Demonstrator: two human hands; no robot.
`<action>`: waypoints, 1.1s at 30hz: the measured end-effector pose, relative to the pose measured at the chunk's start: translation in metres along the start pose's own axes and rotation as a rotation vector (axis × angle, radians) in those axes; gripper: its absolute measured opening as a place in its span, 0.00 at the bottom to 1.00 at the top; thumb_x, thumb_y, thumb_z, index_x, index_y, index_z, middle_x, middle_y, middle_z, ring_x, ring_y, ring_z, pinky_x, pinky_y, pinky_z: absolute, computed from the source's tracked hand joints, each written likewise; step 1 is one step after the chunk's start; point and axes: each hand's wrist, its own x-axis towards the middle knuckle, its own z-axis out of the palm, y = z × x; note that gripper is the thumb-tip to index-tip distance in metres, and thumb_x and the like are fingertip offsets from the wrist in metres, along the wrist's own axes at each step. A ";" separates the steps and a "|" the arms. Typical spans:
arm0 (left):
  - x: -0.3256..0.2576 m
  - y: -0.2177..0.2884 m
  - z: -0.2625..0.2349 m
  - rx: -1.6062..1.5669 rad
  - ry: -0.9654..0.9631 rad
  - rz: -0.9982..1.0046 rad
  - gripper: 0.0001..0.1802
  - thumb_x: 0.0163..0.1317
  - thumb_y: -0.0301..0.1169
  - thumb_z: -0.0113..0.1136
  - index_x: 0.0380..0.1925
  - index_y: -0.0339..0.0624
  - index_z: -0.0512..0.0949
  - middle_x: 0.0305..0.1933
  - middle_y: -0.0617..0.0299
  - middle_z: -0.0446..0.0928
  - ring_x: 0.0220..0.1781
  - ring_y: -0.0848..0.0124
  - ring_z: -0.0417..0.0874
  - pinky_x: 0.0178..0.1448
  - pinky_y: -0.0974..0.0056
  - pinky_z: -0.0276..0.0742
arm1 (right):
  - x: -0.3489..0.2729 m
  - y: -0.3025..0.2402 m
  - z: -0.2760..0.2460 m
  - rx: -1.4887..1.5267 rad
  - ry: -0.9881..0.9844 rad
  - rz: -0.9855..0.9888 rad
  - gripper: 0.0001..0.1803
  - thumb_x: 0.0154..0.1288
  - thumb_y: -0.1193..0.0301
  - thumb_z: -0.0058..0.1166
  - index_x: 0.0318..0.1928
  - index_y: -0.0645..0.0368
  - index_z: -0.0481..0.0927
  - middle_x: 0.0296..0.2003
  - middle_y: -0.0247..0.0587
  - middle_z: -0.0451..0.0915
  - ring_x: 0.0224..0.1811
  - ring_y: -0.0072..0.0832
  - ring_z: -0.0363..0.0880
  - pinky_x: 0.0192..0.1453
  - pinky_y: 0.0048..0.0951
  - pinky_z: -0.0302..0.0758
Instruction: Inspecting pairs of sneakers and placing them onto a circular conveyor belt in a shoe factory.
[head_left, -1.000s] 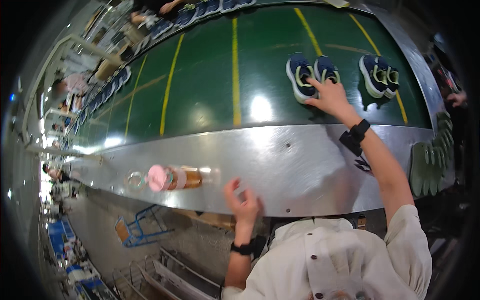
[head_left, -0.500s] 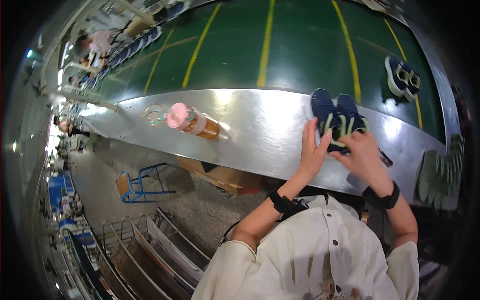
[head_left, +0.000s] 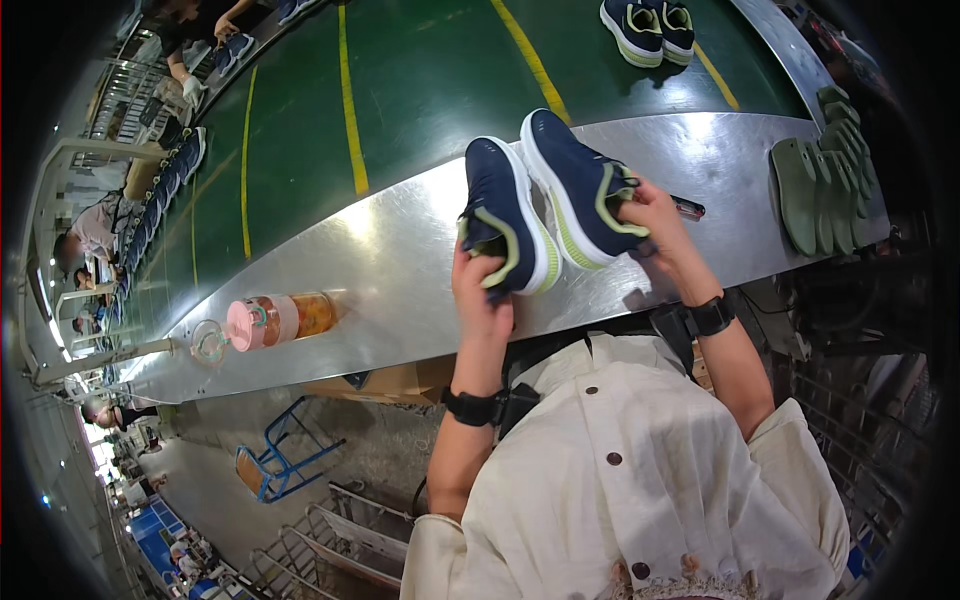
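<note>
Two navy sneakers with white soles and lime-green collars are in my hands over the metal ledge [head_left: 400, 225]. My left hand [head_left: 482, 295] grips the left sneaker [head_left: 500, 195] at its heel opening, the thumb at the collar. My right hand [head_left: 655, 222] holds the right sneaker [head_left: 575, 165] by its heel, with fingers inside the collar. Both toes point away from me, and the shoes tilt so that their soles face each other, close together. Beside my right hand lies a small dark, red-marked tool [head_left: 688, 207], too small to name.
Another pair of navy sneakers [head_left: 645, 32] sits on the green belt [head_left: 420, 90]. Several green shoe lasts [head_left: 810, 195] stand at the right. A pink-lidded bottle [head_left: 280, 320] lies on the ledge at left. A blue-framed stool [head_left: 285, 450] and a co-worker's gloved hand [head_left: 192, 92] are farther off.
My hands have gone from the shoes' openings to gripping both heels. The sneakers are lifted off the ledge and tipped sole to sole. The head view has shifted; the other pair appears farther left and up.
</note>
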 end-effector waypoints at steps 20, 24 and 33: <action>-0.024 -0.011 -0.015 -0.495 -0.469 -0.259 0.32 0.42 0.22 0.44 0.54 0.39 0.73 0.53 0.56 0.77 0.55 0.62 0.78 0.61 0.57 0.73 | -0.047 0.077 -0.026 0.548 0.036 0.184 0.33 0.61 0.60 0.60 0.64 0.57 0.66 0.58 0.40 0.73 0.55 0.29 0.76 0.58 0.31 0.75; -0.031 0.003 0.005 -0.049 -0.189 0.078 0.39 0.44 0.21 0.46 0.64 0.38 0.62 0.64 0.51 0.68 0.64 0.60 0.71 0.69 0.56 0.64 | -0.041 0.041 -0.018 0.618 -0.021 0.010 0.27 0.64 0.72 0.54 0.64 0.57 0.67 0.57 0.40 0.73 0.54 0.25 0.75 0.59 0.28 0.73; -0.035 0.013 0.051 0.868 -0.160 0.788 0.41 0.43 0.19 0.57 0.63 0.38 0.59 0.72 0.46 0.53 0.72 0.55 0.57 0.72 0.57 0.55 | -0.042 0.002 0.026 0.050 0.087 -0.566 0.32 0.63 0.79 0.56 0.66 0.65 0.61 0.59 0.42 0.71 0.59 0.24 0.71 0.64 0.26 0.66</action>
